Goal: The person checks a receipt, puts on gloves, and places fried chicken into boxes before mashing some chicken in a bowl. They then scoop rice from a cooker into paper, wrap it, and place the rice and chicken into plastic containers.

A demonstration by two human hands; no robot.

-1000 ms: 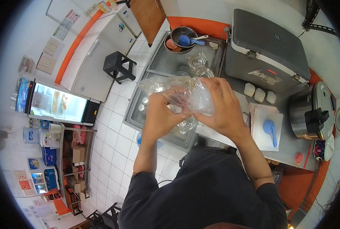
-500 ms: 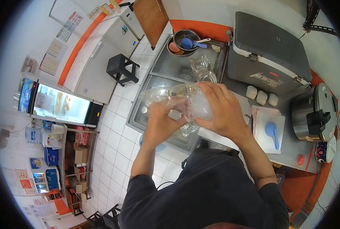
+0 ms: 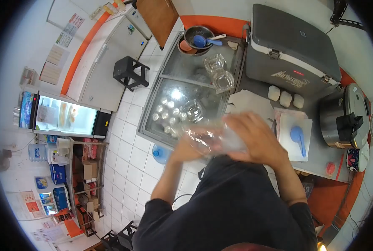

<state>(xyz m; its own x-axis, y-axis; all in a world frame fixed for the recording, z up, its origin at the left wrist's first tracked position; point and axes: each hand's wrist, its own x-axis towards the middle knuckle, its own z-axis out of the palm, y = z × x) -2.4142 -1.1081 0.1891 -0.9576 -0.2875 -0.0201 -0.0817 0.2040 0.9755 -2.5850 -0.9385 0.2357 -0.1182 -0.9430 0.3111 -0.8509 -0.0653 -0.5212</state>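
My left hand (image 3: pixel 187 147) and my right hand (image 3: pixel 256 137) hold a clear plastic bag (image 3: pixel 211 136) between them, close to my body. The right one is wrapped round the bag's bunched, whitish end; the left one lies behind the other end, its fingers partly hidden and blurred. Beyond them, clear plastic containers (image 3: pixel 223 81) stand on the glass-topped freezer (image 3: pixel 182 83). Another clear container (image 3: pixel 193 110) sits nearer, beside several round silvery tops seen at the glass.
To the right are a grey cooler box (image 3: pixel 295 46), three white wrapped lumps (image 3: pixel 285 98), a blue scoop (image 3: pixel 297 140) on white paper and a large steel cooker (image 3: pixel 335 121). Bowls (image 3: pixel 200 38) stand at the back. A black stool (image 3: pixel 130 72) is on the tiled floor.
Both hands have moved down towards my body with the bag. The container and silvery tops on the freezer, mostly covered before, now show.
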